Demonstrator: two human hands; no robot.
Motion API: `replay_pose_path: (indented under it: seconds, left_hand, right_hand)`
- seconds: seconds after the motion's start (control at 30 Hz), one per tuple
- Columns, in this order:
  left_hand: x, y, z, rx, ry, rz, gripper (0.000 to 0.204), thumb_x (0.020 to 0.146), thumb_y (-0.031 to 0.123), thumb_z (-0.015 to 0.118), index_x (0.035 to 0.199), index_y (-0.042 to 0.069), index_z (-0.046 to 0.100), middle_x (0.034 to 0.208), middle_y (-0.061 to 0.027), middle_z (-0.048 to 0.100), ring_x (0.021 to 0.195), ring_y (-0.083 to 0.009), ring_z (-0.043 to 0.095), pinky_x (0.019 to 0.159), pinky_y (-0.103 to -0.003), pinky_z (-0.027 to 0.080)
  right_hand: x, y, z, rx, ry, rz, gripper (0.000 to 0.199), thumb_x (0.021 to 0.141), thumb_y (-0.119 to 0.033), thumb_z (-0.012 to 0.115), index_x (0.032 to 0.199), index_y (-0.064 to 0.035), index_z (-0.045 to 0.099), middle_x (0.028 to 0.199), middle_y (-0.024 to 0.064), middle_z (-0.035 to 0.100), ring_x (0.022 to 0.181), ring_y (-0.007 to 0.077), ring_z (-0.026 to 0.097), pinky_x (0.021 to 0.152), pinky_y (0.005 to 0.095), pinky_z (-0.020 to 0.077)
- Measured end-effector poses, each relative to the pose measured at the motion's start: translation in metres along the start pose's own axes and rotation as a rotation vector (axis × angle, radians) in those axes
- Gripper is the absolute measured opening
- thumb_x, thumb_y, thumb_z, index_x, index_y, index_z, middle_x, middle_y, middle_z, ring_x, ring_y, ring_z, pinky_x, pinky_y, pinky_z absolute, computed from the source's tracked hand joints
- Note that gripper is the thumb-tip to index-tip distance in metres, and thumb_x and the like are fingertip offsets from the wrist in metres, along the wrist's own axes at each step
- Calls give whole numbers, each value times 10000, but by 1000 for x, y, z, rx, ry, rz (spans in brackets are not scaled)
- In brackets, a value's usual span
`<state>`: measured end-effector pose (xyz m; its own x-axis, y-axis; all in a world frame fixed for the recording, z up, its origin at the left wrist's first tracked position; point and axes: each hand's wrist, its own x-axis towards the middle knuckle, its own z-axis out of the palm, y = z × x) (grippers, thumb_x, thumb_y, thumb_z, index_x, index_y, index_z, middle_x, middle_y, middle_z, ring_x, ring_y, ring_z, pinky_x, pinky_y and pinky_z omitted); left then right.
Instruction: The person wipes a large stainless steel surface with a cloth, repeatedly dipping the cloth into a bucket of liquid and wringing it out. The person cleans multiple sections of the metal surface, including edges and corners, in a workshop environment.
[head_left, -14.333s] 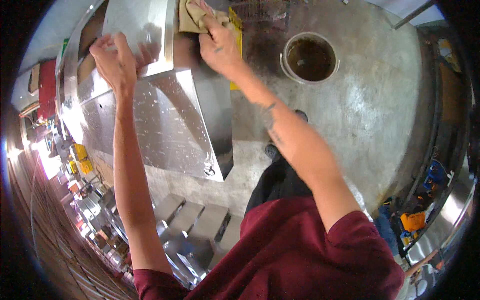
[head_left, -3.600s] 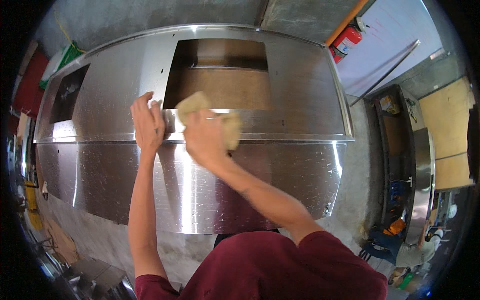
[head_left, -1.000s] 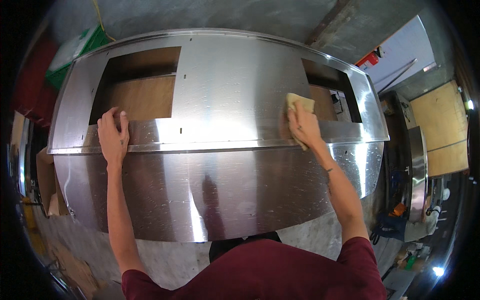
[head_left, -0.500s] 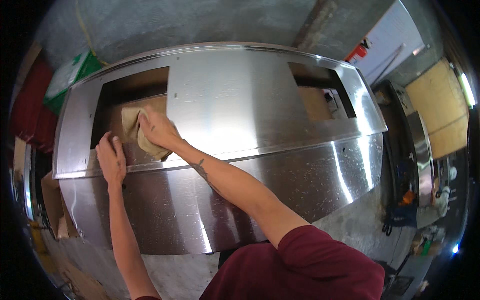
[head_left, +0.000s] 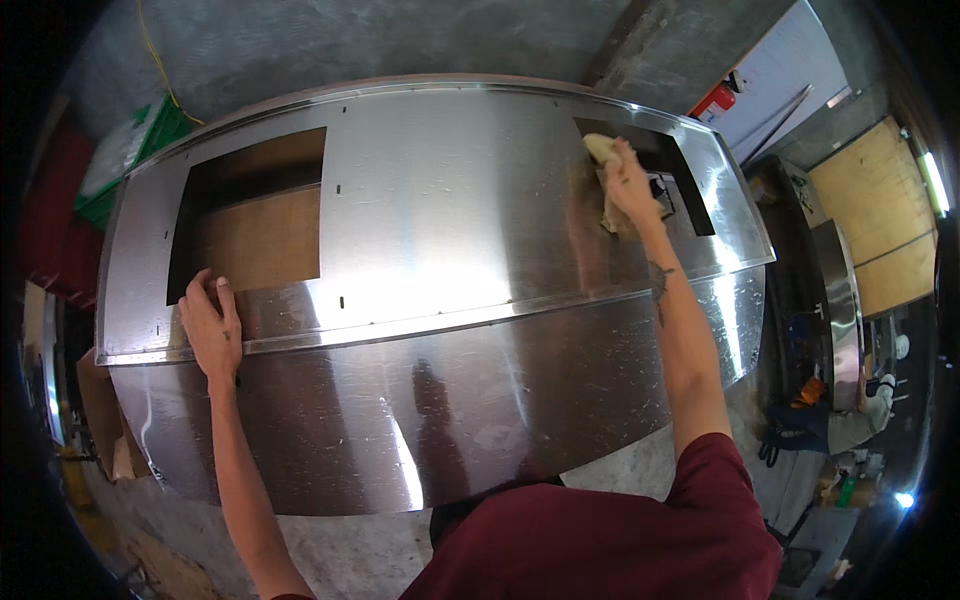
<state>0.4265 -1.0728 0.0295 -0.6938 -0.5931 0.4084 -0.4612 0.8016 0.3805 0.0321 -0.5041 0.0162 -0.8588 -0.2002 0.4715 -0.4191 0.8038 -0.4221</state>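
Note:
A large stainless steel panel (head_left: 430, 200) spreads before me, with a rectangular cutout at its left and another at its right. My right hand (head_left: 631, 190) grips a tan cloth (head_left: 603, 150) at the right cutout (head_left: 686, 185), its arm stretched out far. Part of the cloth hangs below the fingers. At the front left, my left hand (head_left: 212, 325) rests on the panel, fingertips by the near corner of the left cutout (head_left: 260, 225); it holds nothing and its fingers are slightly apart. A darker, shiny front sheet (head_left: 470, 410) curves along the panel's near edge.
Green crate (head_left: 150, 150) and red stacked things (head_left: 60, 220) stand at the left. Beyond the right end are a fire extinguisher (head_left: 714, 102), a white board (head_left: 785, 75) and a plywood sheet (head_left: 870, 215). At the far right, a person's sleeve (head_left: 855, 425) shows.
My right hand has carried the cloth from the left cutout across to the right one. The left hand stays at about the same spot on the panel.

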Motion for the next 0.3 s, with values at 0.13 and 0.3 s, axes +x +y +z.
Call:
replay_pose_path:
  seconds: [0.13, 0.3]
  left_hand:
    - [-1, 3, 0, 51, 4, 9, 467, 1128, 385, 529, 1373, -3, 614, 1225, -176, 685, 1174, -351, 601, 1051, -480, 461]
    - [1, 5, 3, 51, -20, 9, 480, 1128, 406, 525, 1383, 8, 610, 1273, -180, 681, 1216, -346, 596, 1084, -494, 442]
  right_hand:
    - [-17, -8, 67, -265, -136, -49, 685, 1023, -245, 536, 1517, 210, 399, 1576, 473, 376, 1500, 586, 372, 1268, 584, 300]
    - [-24, -22, 78, -445, -161, -81, 839, 975, -293, 592, 1567, 213, 280, 1631, 470, 279, 1562, 545, 281, 1282, 649, 210]
